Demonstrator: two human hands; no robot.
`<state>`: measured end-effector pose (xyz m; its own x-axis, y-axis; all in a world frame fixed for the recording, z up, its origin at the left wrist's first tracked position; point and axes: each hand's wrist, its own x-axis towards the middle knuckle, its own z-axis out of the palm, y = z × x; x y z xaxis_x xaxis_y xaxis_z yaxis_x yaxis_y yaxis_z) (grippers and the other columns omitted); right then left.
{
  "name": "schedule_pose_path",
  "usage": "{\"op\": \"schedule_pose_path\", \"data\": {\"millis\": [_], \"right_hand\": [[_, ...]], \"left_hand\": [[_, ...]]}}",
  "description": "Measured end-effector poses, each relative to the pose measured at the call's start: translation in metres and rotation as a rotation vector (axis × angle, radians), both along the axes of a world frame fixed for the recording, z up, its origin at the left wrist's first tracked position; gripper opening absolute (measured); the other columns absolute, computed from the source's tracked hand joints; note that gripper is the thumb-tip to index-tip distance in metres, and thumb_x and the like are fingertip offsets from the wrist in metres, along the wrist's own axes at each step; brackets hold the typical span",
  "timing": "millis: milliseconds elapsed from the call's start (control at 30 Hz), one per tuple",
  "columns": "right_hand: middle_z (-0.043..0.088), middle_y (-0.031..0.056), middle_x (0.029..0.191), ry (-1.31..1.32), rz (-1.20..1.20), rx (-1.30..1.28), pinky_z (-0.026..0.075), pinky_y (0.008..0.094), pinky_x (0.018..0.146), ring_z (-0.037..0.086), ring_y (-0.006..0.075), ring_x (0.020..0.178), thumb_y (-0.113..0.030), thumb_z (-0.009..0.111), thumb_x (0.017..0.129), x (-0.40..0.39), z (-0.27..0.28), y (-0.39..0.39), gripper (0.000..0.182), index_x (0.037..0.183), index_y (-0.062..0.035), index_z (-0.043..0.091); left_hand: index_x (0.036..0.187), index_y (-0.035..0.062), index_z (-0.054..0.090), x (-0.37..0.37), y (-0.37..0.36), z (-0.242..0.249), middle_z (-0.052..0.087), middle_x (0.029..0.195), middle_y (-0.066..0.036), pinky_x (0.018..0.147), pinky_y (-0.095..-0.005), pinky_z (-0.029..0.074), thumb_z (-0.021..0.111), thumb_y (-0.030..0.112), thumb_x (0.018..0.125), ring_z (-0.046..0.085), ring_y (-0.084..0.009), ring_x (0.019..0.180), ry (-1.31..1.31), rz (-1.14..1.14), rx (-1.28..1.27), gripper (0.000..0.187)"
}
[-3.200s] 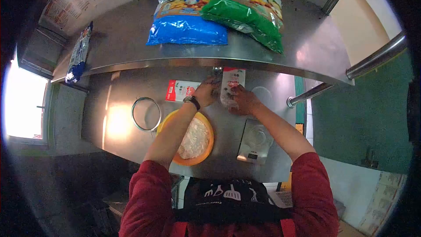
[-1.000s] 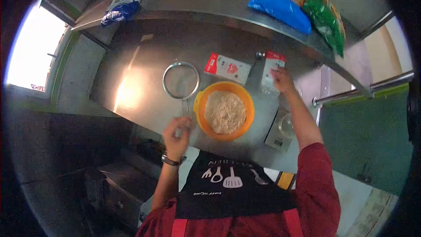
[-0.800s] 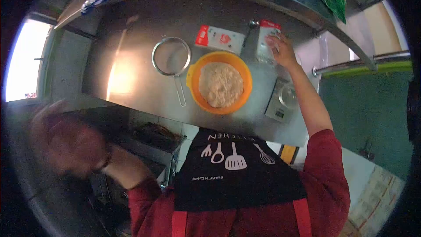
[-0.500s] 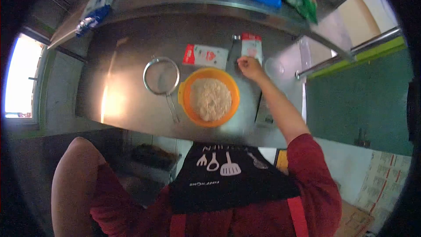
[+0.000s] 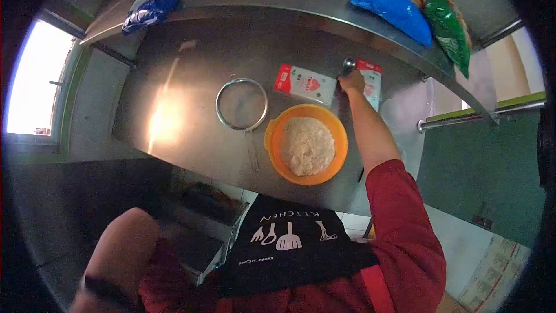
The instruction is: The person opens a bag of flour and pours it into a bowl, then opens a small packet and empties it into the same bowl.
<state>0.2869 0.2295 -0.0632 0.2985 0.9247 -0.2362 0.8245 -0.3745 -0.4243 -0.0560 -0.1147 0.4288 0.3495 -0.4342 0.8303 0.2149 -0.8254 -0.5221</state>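
My right hand [image 5: 352, 83] is at the back right of the steel counter, its fingers closed around the dark handle of a utensil with a shiny rounded metal end, which looks like a spoon [image 5: 348, 64]. Under and beside the hand lies a red-and-white packet [image 5: 371, 79]; a second red-and-white packet [image 5: 306, 84] is to its left. Nearer my body stands an orange bowl [image 5: 341, 149] holding a heap of pale flour [image 5: 310, 146]. A round metal sieve [image 5: 242, 104] rests left of the bowl, handle toward me. My left arm is bent at the lower left, its hand out of frame.
Above the counter's back runs a metal shelf [image 5: 260, 13] with a blue-and-white bag [image 5: 153, 8], a blue bag [image 5: 394, 11] and a green bag [image 5: 449, 32]. A metal rail [image 5: 463, 120] lies to the right. A bright window [image 5: 37, 81] is at the left.
My right hand has reached the spoon and closed on its handle. The whole view has shifted, so the counter items appear further right. A dark band on my left arm now shows.
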Motion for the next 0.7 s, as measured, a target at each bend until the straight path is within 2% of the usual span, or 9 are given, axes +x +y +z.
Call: {"op": "schedule_pose_path", "data": {"millis": [67,100,133,200,333,500,567,633,700], "right_hand": [[0.066,0.0249,0.118,-0.003,0.003,0.031,0.051,0.0449,0.097,0.064,0.0397,0.112,-0.041,0.069,0.081,0.004,-0.018,0.009,0.048,0.104,0.0001,0.070],[0.066,0.0249,0.118,0.003,-0.003,0.030,0.051,0.0449,0.097,0.064,0.0397,0.112,-0.041,0.069,0.081,0.001,-0.020,0.009,0.048,0.104,0.0001,0.070],[0.066,0.0248,0.118,-0.014,-0.009,0.029,0.052,0.0450,0.097,0.064,0.0402,0.112,-0.039,0.070,0.079,0.000,-0.018,0.007,0.047,0.105,0.0006,0.069],[0.067,0.0246,0.118,-0.030,-0.038,0.038,0.052,0.0452,0.097,0.064,0.0407,0.111,-0.037,0.070,0.078,0.002,-0.008,0.004,0.047,0.106,0.0011,0.068],[0.068,0.0242,0.107,0.100,-0.069,0.246,0.052,0.0480,0.086,0.067,0.0412,0.098,-0.030,0.067,0.084,0.008,0.039,-0.038,0.034,0.105,-0.0034,0.067],[0.065,0.0185,0.090,0.441,-0.101,0.567,0.049,0.0409,0.072,0.065,0.0361,0.080,-0.019,0.057,0.096,0.014,0.070,-0.169,0.017,0.104,-0.0033,0.058],[0.066,0.0148,0.087,0.357,-0.163,0.579,0.049,0.0401,0.073,0.064,0.0270,0.077,-0.022,0.057,0.099,0.001,0.078,-0.232,0.019,0.101,-0.0033,0.057],[0.050,-0.0022,0.074,0.516,-0.252,0.576,0.039,0.0263,0.062,0.047,0.0070,0.072,-0.022,0.059,0.100,-0.015,0.070,-0.286,0.020,0.091,-0.0042,0.057],[0.049,-0.0042,0.072,0.533,-0.313,0.494,0.038,0.0247,0.058,0.046,0.0050,0.069,-0.019,0.064,0.097,-0.016,0.058,-0.342,0.019,0.085,-0.0064,0.056]], "left_hand": [[0.145,0.0161,0.045,-0.007,0.030,-0.033,0.036,0.154,-0.010,0.119,-0.0475,0.023,0.072,0.042,0.088,0.029,-0.0310,0.143,-0.307,-0.108,0.045,0.069],[0.122,0.0117,0.056,0.000,0.047,-0.054,0.052,0.123,-0.012,0.103,-0.0521,0.037,0.057,0.045,0.094,0.048,-0.0301,0.117,-0.629,-0.318,-0.039,0.043],[0.098,0.0074,0.068,0.006,0.061,-0.089,0.069,0.093,-0.014,0.086,-0.0567,0.052,0.043,0.047,0.100,0.066,-0.0292,0.091,-0.949,-0.532,-0.129,0.047],[0.115,0.0082,0.061,0.002,0.065,-0.177,0.066,0.109,-0.016,0.098,-0.0483,0.047,0.057,0.038,0.093,0.060,-0.0310,0.108,-0.737,0.172,-0.775,0.037],[0.110,0.0023,0.058,-0.005,0.029,-0.331,0.064,0.102,-0.011,0.084,-0.0341,0.049,0.063,0.013,0.094,0.061,-0.0219,0.098,-0.506,0.360,-1.775,0.020],[0.111,0.0014,0.058,0.001,0.023,-0.397,0.065,0.097,-0.009,0.063,-0.0281,0.052,0.065,0.025,0.096,0.064,-0.0148,0.078,-0.423,0.329,-2.339,0.028],[0.115,0.0025,0.056,0.004,0.028,-0.423,0.065,0.092,-0.008,0.058,-0.0296,0.053,0.066,0.028,0.097,0.065,-0.0146,0.076,-0.478,0.158,-2.449,0.033],[0.117,0.0042,0.055,0.016,0.039,-0.426,0.065,0.088,-0.006,0.058,-0.0300,0.053,0.064,0.028,0.098,0.064,-0.0130,0.078,-0.607,0.018,-2.649,0.032],[0.113,0.0038,0.056,0.020,0.048,-0.416,0.065,0.087,-0.005,0.060,-0.0291,0.052,0.064,0.027,0.098,0.064,-0.0123,0.078,-0.526,0.109,-2.428,0.029]]}}
